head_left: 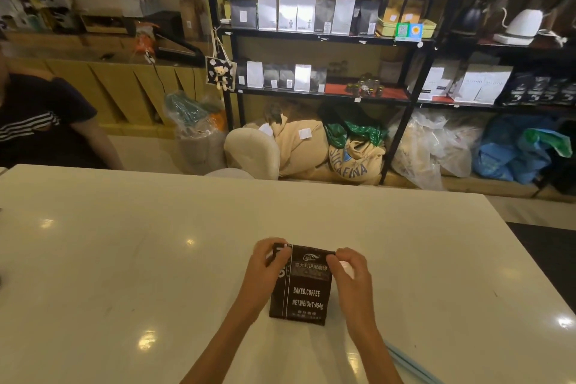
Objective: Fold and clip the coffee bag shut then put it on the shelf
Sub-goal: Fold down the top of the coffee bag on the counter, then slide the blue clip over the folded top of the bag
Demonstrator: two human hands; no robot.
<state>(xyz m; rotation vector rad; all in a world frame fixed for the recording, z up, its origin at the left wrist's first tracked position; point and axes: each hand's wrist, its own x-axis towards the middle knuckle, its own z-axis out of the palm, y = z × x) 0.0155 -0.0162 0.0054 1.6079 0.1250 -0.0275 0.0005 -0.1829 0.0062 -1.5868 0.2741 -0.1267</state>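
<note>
head view: one dark glossy rectangular coffee bag [304, 285], top pinched by left hand [268, 262] and right hand [349, 271], on one white table [124, 259].

Bag: I am seeing the coffee bag [304, 285] standing on the table [156, 259], near me.
Hands: my left hand [269, 262] and right hand [349, 271] are holding its top corners, one on each side.
Shelf: the shelf [327, 37] is standing behind the table.

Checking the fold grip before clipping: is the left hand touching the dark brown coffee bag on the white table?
Touching. The head view shows the left hand with fingers wrapped over the top left corner of the dark brown coffee bag, no gap.
</note>
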